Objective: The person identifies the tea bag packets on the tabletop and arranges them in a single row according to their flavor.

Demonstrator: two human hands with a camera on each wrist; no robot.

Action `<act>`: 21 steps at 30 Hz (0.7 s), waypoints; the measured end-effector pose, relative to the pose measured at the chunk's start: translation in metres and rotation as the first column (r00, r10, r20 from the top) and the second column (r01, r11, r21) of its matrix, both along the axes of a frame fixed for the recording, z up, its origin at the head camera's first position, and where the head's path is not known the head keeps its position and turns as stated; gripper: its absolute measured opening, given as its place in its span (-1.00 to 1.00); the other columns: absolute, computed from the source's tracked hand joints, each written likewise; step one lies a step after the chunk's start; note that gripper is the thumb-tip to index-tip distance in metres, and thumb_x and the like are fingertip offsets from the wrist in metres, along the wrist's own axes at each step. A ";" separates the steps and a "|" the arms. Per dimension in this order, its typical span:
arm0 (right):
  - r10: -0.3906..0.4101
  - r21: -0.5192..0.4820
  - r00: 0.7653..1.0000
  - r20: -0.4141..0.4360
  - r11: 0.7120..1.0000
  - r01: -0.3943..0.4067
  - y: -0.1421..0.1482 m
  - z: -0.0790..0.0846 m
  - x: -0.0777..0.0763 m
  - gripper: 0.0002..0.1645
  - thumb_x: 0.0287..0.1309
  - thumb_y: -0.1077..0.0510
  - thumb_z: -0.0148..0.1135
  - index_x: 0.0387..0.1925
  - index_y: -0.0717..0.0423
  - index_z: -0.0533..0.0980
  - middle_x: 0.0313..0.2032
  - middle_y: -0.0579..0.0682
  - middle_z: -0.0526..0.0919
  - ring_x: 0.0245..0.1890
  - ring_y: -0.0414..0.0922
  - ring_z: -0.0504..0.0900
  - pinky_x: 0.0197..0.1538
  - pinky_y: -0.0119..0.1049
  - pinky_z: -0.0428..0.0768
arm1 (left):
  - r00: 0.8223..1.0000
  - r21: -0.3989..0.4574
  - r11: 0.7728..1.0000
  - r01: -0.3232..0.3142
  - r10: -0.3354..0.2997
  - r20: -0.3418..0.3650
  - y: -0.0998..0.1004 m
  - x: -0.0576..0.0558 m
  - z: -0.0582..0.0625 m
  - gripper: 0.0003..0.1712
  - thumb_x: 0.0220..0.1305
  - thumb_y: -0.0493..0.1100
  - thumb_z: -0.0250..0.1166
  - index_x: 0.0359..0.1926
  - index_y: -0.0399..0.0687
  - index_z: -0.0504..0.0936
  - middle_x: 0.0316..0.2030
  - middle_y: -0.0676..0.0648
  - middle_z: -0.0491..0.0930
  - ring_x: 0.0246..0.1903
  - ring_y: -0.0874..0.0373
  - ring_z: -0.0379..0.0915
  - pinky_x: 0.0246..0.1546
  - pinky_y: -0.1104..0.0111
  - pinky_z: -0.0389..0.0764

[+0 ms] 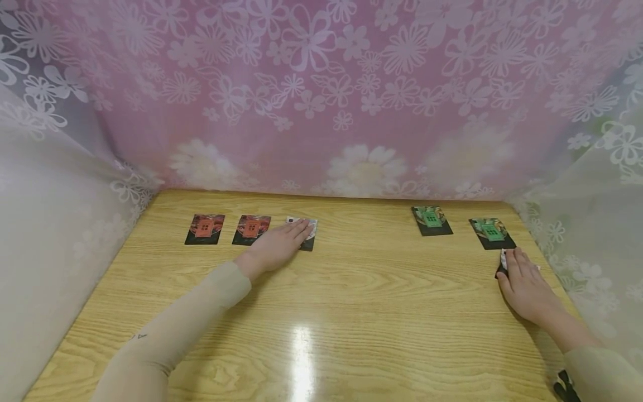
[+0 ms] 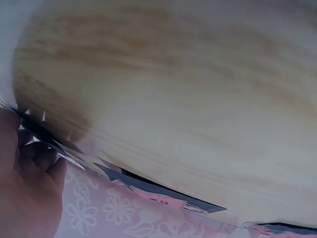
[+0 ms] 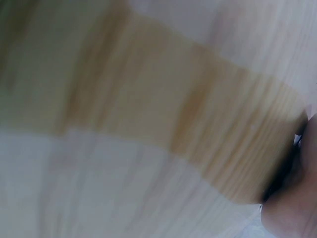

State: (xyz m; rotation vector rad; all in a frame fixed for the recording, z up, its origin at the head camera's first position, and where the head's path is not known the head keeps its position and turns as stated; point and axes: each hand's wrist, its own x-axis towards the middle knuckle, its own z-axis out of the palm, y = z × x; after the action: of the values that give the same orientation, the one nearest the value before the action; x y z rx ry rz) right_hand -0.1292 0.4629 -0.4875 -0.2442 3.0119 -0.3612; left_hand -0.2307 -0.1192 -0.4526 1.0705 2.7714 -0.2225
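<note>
Left hand (image 1: pixel 278 245) fingers extended, on white-black packet (image 1: pixel 308 244) near table (image 1: pixel 372 318) far edge. Right hand (image 1: pixel 530 289) likewise, on second white-black packet (image 1: pixel 501 271), near right edge.

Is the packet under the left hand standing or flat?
Flat: the packet lies printed side up on the table beneath the left hand.

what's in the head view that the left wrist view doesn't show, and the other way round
Only the head view: two green packets, the right hand, the packet under it, and a black item near the right sleeve.

Only the left wrist view: no extra object I can make out, just a close, edge-on look at the left hand and its packet.

Both: that hand and packet, two red packets, the table and the flowered curtain.
</note>
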 end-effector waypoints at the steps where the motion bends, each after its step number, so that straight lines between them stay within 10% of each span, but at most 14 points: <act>1: 0.000 0.000 1.000 0.001 1.000 0.000 0.000 0.000 0.000 -0.16 0.76 -0.02 -0.48 0.60 0.59 -0.38 0.55 0.70 -0.36 0.62 0.51 -0.44 0.66 0.35 -0.49 | 1.000 0.003 1.000 0.001 -0.001 0.004 0.000 0.000 0.000 -0.36 0.78 -0.21 -0.22 0.73 -0.07 -0.08 0.72 -0.17 -0.08 0.70 -0.05 -0.09 0.71 0.11 0.14; 21: 0.006 -0.029 1.000 -0.011 1.000 -0.007 -0.001 0.004 -0.001 -0.17 0.77 0.02 -0.44 0.59 0.61 -0.35 0.55 0.70 -0.36 0.61 0.54 -0.40 0.65 0.41 -0.44 | 1.000 0.025 1.000 0.002 -0.003 0.008 -0.002 -0.004 -0.007 -0.35 0.78 -0.18 -0.20 0.74 -0.08 -0.09 0.72 -0.16 -0.06 0.71 -0.04 -0.09 0.72 0.11 0.13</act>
State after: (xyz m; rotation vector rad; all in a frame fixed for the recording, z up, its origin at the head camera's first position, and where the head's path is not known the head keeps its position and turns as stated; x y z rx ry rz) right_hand -0.1304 0.4616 -0.4834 -0.2591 3.0173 -0.4049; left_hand -0.2351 -0.1212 -0.4598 1.0785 2.7734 -0.1836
